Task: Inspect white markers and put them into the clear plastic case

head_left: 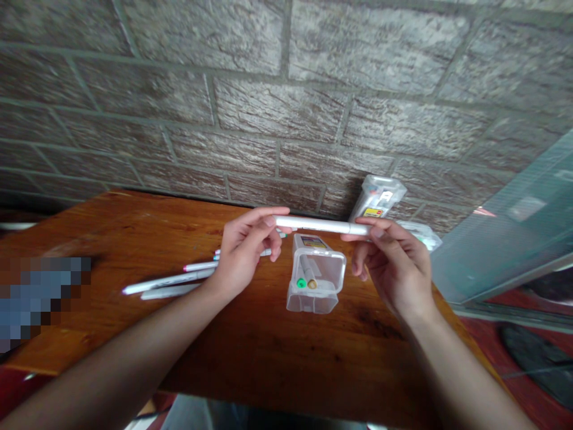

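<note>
A white marker pen (pixel 320 225) is held level above the table, one end in each hand. My left hand (pixel 244 251) pinches its left end between thumb and fingers. At the right end, my right hand (pixel 398 263) grips it the same way. Below the pen lies a clear plastic case (pixel 319 298), its open end facing me. Inside it are a marker with a green end (pixel 301 283) and one with a yellowish-brown end (pixel 312 284). Several loose white markers (pixel 168 282) lie left of the case, partly covered by my left hand and forearm.
All this is on a brown wooden table (pixel 277 352) against a grey brick wall (pixel 250 101). Another clear case (pixel 378 197) with a yellow label stands at the back right, with clear plastic packaging (pixel 423 234) beside it. A glass panel (pixel 505 215) rises past the table's right edge.
</note>
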The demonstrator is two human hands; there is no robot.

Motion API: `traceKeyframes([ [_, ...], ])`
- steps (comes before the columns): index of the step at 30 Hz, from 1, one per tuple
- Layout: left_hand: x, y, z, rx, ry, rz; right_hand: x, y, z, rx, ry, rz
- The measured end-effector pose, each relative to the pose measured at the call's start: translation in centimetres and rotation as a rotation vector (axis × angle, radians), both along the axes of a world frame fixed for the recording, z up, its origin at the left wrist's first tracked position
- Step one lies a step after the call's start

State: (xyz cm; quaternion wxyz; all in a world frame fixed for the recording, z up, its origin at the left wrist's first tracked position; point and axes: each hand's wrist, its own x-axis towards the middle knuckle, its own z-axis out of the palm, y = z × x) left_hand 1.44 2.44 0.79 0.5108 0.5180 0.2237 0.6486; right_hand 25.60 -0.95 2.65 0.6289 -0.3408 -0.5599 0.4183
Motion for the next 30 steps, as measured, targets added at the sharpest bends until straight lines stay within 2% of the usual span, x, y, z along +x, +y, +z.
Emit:
traceKeyframes([
  [30,0.09,-0.03,-0.15,0.01,-0.023,-0.003,-0.07,-0.01,0.18,0.012,0.094,0.033],
])
